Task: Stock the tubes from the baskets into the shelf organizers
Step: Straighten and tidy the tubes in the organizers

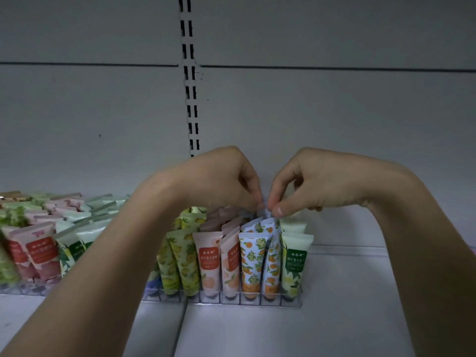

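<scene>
A clear shelf organizer [231, 298] holds upright tubes in rows: yellow lemon tubes [177, 264], pink peach tubes [210, 261], blue-white orange-print tubes [253, 261] and white-green tubes [295, 261]. My left hand [219, 181] and my right hand [309, 181] meet above the orange-print rows. The fingertips of both pinch the crimped top of an orange-print tube [265, 213] at the back of its row. A second organizer [15, 288] at the left holds red-pink and green tubes [38, 251], with more lying flat behind them.
The white shelf [347, 292] runs to the right of the organizer. A seam divides the shelf boards below the tubes. The white back wall has a slotted upright [190, 94] behind my left hand. No baskets are in view.
</scene>
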`<state>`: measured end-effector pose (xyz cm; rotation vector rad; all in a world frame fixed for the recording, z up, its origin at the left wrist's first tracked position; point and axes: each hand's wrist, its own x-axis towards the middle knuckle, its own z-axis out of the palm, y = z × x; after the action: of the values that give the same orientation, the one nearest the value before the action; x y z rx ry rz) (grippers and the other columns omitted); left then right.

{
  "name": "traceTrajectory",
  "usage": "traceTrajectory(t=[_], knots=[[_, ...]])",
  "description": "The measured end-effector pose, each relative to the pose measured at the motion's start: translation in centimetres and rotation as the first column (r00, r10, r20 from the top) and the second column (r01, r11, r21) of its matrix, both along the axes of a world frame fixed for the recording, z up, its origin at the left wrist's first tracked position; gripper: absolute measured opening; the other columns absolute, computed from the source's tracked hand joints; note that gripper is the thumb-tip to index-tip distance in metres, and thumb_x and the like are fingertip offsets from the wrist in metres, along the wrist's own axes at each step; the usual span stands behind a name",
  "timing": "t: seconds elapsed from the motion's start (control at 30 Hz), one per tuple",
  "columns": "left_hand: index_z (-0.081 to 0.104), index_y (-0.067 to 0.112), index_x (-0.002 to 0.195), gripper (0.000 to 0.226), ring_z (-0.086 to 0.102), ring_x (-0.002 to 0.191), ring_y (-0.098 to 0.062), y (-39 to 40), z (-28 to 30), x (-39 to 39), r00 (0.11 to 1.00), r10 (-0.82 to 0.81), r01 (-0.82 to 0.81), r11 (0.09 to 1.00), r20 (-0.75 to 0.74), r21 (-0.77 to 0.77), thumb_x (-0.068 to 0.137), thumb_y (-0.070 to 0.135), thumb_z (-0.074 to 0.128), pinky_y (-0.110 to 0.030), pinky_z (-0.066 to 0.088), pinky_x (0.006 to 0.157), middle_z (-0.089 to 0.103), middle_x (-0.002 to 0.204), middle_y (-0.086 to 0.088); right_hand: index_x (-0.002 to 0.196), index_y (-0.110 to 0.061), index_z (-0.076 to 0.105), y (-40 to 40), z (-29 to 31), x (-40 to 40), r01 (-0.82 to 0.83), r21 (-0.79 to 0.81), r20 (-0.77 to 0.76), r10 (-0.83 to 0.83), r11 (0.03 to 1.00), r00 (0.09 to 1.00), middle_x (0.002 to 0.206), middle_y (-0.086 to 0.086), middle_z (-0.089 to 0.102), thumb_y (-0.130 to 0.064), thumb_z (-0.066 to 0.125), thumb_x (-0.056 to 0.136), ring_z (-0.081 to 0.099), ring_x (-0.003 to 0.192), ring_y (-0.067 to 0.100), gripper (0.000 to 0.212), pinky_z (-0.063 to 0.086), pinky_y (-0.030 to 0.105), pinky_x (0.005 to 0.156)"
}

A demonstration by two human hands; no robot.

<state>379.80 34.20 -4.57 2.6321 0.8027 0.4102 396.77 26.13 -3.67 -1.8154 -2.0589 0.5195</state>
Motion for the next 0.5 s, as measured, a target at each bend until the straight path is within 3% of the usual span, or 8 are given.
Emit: traceTrajectory(t=[0.17, 0.27, 0.37, 0.5], knots=[[0.078, 0.025, 0.077, 0.005, 0.053, 0.047, 0.008, -2.0, -1.1, -1.4, 0.994, 0.011, -0.010, 1.000, 0.109, -0.014, 0.081, 0.026, 0.074, -0.003, 0.034, 0.046, 0.063, 0.054, 0.023, 0.088, -0.027, 0.077, -2.2, 0.4, -0.4, -0.013, 0.000, 0.044, 0.013, 1.000, 0.999, 0.043, -0.021, 0.052, -0.024, 0.079, 0.080, 0.044, 0.042, 0.001, 0.009, 0.040, 0.019, 0.049], [0.078, 0.027, 0.079, 0.004, 0.053, 0.047, 0.010, -3.1, -1.9, -1.9, 0.997, 0.005, -0.005, 1.000, 0.076, 0.005, 0.081, 0.025, 0.075, -0.003, 0.034, 0.047, 0.064, 0.056, 0.024, 0.090, -0.028, 0.077, -3.0, -0.4, -0.7, -0.009, 0.014, 0.015, 0.009, 1.000, 1.000, 0.043, -0.019, 0.051, -0.022, 0.079, 0.079, 0.043, 0.041, 0.002, 0.013, 0.037, 0.016, 0.048], [0.077, 0.030, 0.079, 0.001, 0.060, 0.062, 0.008, -3.4, -2.3, -2.1, 0.998, 0.056, -0.054, 0.993, -0.013, 0.106, 0.078, 0.030, 0.077, -0.007, 0.041, 0.059, 0.069, 0.069, 0.020, 0.091, -0.022, 0.077, -3.3, -1.6, -0.8, 0.001, 0.055, -0.007, -0.001, 0.998, 1.000, 0.040, -0.024, 0.049, -0.012, 0.076, 0.081, 0.049, 0.042, -0.005, 0.015, 0.031, 0.006, 0.044], [0.076, 0.030, 0.078, 0.002, 0.060, 0.064, 0.006, -3.5, -3.0, -2.3, 0.993, 0.108, -0.100, 0.983, -0.040, 0.152, 0.077, 0.032, 0.077, -0.017, 0.045, 0.062, 0.067, 0.067, 0.019, 0.087, -0.023, 0.078, -3.2, -3.5, -1.2, 0.048, 0.112, -0.050, -0.043, 0.993, 0.998, 0.056, -0.027, 0.061, -0.015, 0.076, 0.081, 0.054, 0.052, -0.010, 0.010, 0.036, 0.006, 0.048]])
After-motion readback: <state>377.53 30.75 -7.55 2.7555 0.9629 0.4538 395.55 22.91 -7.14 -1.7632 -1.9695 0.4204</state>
